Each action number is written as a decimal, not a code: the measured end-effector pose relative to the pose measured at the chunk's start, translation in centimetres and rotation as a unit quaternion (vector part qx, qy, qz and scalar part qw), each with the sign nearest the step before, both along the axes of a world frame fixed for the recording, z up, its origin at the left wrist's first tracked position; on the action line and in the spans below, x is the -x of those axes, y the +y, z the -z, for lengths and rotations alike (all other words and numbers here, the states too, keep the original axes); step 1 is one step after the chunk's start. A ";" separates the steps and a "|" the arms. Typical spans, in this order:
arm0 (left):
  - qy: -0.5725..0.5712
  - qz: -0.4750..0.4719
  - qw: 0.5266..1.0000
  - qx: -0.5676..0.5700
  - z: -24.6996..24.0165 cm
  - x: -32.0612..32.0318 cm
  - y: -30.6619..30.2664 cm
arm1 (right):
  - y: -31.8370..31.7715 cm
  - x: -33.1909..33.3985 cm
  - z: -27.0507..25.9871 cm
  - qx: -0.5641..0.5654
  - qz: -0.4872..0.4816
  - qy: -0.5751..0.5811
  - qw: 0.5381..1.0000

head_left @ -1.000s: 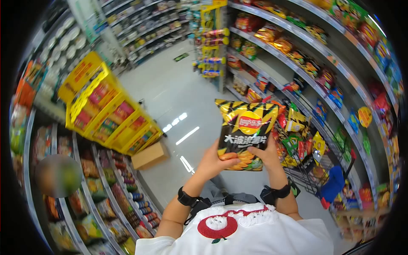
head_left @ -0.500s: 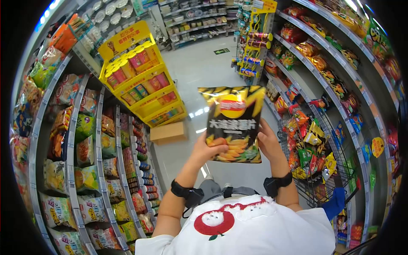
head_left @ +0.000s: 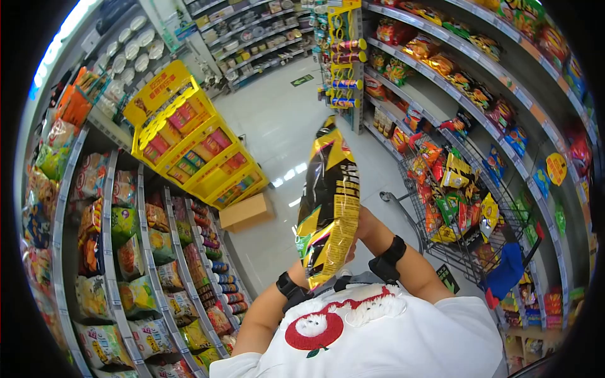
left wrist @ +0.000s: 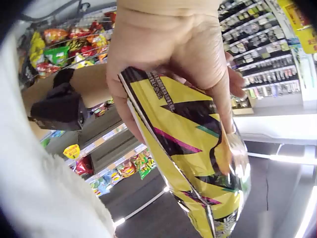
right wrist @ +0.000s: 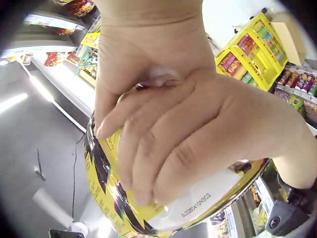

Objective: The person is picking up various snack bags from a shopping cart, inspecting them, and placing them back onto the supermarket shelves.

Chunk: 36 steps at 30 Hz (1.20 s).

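Observation:
Both hands hold a black and yellow chip bag (head_left: 329,201), turned so its side and printed back show in the head view. The right hand (head_left: 365,225) is mostly behind the bag's lower right. Most of the left hand is hidden there by the bag. In the left wrist view, the left hand (left wrist: 168,44) grips the bag (left wrist: 183,134), thumb on one side and fingers on the other. The right wrist view shows the left hand's fingers (right wrist: 163,144) spread across the bag (right wrist: 198,203), beside the gripping right hand (right wrist: 148,49).
A wire cart (head_left: 463,242) full of snack bags stands on the right beside snack shelves (head_left: 435,66). On the left are a yellow display stand (head_left: 198,138), a cardboard box (head_left: 247,212) and more shelves (head_left: 113,271). Grey floor (head_left: 271,113) runs between them.
The bag has turned from its front to its side and back, coming lower and closer to the body. The left hand has gone mostly behind it, and the hands are closer together.

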<state>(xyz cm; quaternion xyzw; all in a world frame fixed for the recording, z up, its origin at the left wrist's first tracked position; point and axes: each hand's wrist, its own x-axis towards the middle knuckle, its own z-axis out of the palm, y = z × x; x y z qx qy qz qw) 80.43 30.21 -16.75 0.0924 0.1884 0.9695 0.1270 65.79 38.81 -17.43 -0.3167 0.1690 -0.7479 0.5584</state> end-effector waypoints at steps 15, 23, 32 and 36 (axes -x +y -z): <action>-0.002 -0.122 0.897 0.424 -8.9 3.3 -3.9 | 7.1 2.2 -10.4 -0.152 0.267 -0.086 0.948; -0.041 -0.174 0.840 0.513 -11.0 4.0 -1.7 | 6.4 0.9 -12.1 -0.144 0.363 0.008 0.921; -0.051 -0.223 0.823 0.520 -10.8 4.3 -1.1 | 7.0 1.4 -11.8 -0.157 0.340 0.064 0.925; 0.004 -0.232 0.805 0.547 -12.2 5.6 -0.9 | 8.5 2.2 -11.9 -0.151 0.331 0.075 0.928</action>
